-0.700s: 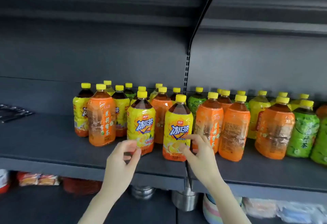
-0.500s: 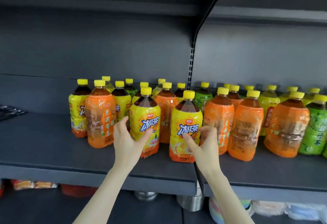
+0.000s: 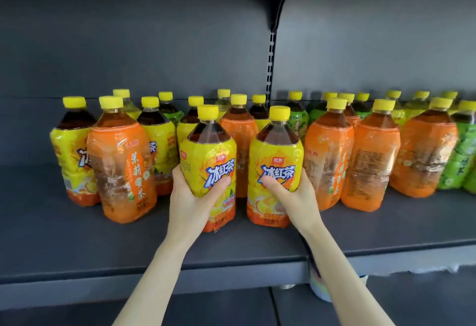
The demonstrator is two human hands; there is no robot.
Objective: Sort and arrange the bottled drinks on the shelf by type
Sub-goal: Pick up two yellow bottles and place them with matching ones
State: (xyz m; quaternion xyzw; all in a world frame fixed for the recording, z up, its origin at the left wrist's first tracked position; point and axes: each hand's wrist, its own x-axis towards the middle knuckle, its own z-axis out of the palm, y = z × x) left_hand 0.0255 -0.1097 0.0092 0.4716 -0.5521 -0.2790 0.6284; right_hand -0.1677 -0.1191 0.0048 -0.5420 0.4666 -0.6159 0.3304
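Observation:
Two yellow-labelled iced tea bottles stand at the front of the dark shelf (image 3: pixel 77 246). My left hand (image 3: pixel 190 197) wraps the lower part of the left yellow bottle (image 3: pixel 208 155). My right hand (image 3: pixel 293 194) grips the right yellow bottle (image 3: pixel 275 155). Both bottles are upright with yellow caps and rest on the shelf or just above it; I cannot tell which. An orange-labelled bottle (image 3: pixel 121 168) stands to the left of my hands, and another orange bottle (image 3: pixel 327 163) to the right.
Behind and beside stand several mixed bottles: yellow (image 3: pixel 72 150), orange (image 3: pixel 425 155) and green (image 3: pixel 463 155) labels, all with yellow caps. The shelf's left part is bare. A slotted upright (image 3: pixel 271 68) divides the back panel. A lower shelf holds a pastel bowl (image 3: pixel 319 287).
Both hands have closed around the two front yellow bottles, which they were only reaching for before. The camera has moved closer to the shelf.

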